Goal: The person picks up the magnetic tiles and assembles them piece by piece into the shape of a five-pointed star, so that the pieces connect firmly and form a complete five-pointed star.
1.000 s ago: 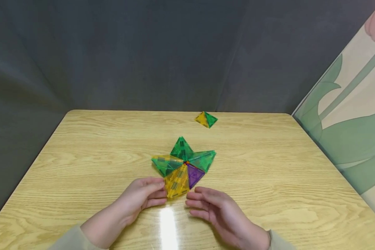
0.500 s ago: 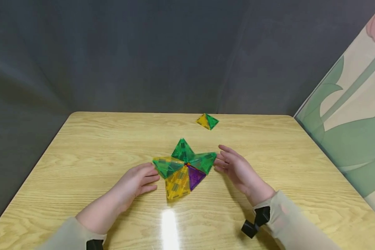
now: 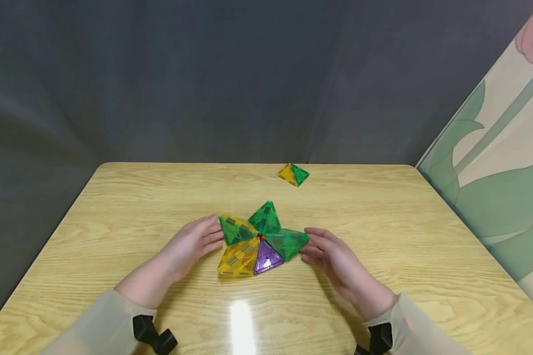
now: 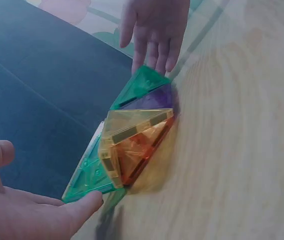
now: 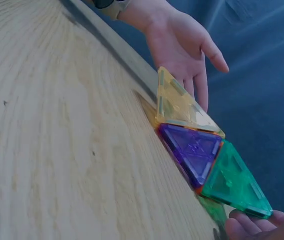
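A star-like build of translucent magnetic tiles lies at mid-table, with green, yellow and purple points around a small reddish centre. At its left green-and-yellow point is my left hand, fingers extended along the tip. On the opposite side, my right hand touches or nearly touches the right green point with relaxed fingers. The left wrist view shows a yellow piece raised off the table, with an orange face beneath. From the right wrist, a purple triangle sits between the yellow and green ones.
Farther back, near the table's rear edge, lies a small yellow-and-green tile piece. The wooden table meets a dark curtain behind and a flower-patterned panel at right. Black devices sit on both wrists.
My right hand has moved from the near side to the build's right, my left hand up to its left point. The build has turned slightly clockwise; its yellow part shifted left.
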A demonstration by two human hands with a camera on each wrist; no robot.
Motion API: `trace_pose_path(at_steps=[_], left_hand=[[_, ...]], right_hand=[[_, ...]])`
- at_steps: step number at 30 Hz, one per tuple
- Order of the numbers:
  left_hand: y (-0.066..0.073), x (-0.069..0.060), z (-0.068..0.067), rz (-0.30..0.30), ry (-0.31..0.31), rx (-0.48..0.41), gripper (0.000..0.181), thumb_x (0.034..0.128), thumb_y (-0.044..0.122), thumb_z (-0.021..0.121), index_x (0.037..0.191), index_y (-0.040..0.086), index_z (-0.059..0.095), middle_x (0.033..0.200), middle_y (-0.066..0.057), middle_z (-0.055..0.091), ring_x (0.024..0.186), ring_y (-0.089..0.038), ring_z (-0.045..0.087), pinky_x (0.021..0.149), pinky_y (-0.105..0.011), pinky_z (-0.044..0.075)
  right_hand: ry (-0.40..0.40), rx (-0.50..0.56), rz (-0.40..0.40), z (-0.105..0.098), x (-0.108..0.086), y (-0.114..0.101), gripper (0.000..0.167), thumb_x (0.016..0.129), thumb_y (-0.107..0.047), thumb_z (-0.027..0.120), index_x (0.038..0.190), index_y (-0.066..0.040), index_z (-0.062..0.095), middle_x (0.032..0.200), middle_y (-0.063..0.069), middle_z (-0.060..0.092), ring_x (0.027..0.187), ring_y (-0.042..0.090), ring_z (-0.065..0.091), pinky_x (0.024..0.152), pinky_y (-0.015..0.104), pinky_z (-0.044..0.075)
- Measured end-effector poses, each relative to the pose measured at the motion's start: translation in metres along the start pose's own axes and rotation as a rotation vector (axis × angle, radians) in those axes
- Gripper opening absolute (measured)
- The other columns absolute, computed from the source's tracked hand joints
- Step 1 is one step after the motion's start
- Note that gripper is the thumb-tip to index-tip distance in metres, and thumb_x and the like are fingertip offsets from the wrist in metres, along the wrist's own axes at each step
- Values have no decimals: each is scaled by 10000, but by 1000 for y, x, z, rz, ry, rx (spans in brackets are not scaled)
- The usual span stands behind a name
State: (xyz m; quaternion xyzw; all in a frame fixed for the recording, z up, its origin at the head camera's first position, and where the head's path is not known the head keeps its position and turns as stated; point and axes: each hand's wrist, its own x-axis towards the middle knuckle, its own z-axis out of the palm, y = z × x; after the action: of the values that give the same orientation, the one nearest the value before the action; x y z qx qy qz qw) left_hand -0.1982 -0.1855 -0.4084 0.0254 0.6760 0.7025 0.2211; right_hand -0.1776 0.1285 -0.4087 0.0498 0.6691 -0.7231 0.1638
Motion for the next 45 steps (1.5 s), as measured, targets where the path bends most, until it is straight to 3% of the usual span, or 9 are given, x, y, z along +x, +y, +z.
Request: trace_pose_path(at_steps=[4,8,12,15,20,25,36,40,45], left_hand=[[17,1,-5,10,63,122,795,1044,522,360,1568,-3,76,1596,-232,164,1424,-421,248,1167,-527,141],[55,13,-10,82,177,200,726,1051,491,365,1587,75,109,1625,-139,141,1450,-381,201,1176,-532,104],[96,55,-9,105,146,185,680,1065,453,351,1585,77,128,1617,-132,177,1473,-285,176,1185,-424,169],[110,98,0,9,87,183,683,1059,491,342,1587,101,154,1600,-148,233,1468,-289,196,1179,-428,193],[101,159,21,-200,25,199,744,1025,577,358,1597,153,142,1600,-154,236,1460,-315,218,1177,-432,201],[92,188,37,-248,-17,182,791,1009,605,367,1602,167,82,1622,-155,157,1470,-305,192,1182,-400,187],[78,208,51,-246,-50,193,814,987,647,353,1603,184,89,1648,-75,64,1481,-289,133,1181,-403,186],[78,209,57,-224,-16,171,784,1014,589,384,1600,145,112,1642,-90,103,1469,-301,190,1176,-408,206],[73,212,61,-241,105,195,679,1031,409,496,1577,110,224,1562,-178,290,1382,-338,360,1125,-415,323]], right_hand=[[5,-42,-30,-9,3,-7,513,1064,-193,399,1474,89,277,1370,262,440,1197,297,528,1032,378,436],[38,-44,-67,-34,24,-32,572,1091,-258,325,1532,63,152,1538,275,240,1368,345,349,1119,416,328],[65,-91,-64,-60,72,-61,637,1083,-302,338,1559,22,65,1581,250,148,1438,363,217,1160,458,241],[54,-180,-30,-71,115,-71,686,1079,-341,357,1567,0,18,1598,244,118,1459,366,167,1168,473,211],[27,-226,54,-72,170,-66,699,1082,-386,338,1572,-26,-7,1606,246,84,1472,344,135,1181,452,175],[39,-215,67,-62,192,-59,698,1081,-399,337,1569,-3,31,1590,237,178,1423,308,242,1167,416,207],[35,-201,53,-43,192,-60,668,1086,-358,355,1559,24,78,1568,245,229,1382,320,321,1151,436,262],[78,-163,74,-44,194,-61,588,1078,-264,408,1530,50,201,1430,241,374,1112,251,510,1110,422,339],[128,-123,129,-47,196,-58,460,1031,-103,496,1428,95,378,1172,184,501,830,170,589,1027,375,449]])
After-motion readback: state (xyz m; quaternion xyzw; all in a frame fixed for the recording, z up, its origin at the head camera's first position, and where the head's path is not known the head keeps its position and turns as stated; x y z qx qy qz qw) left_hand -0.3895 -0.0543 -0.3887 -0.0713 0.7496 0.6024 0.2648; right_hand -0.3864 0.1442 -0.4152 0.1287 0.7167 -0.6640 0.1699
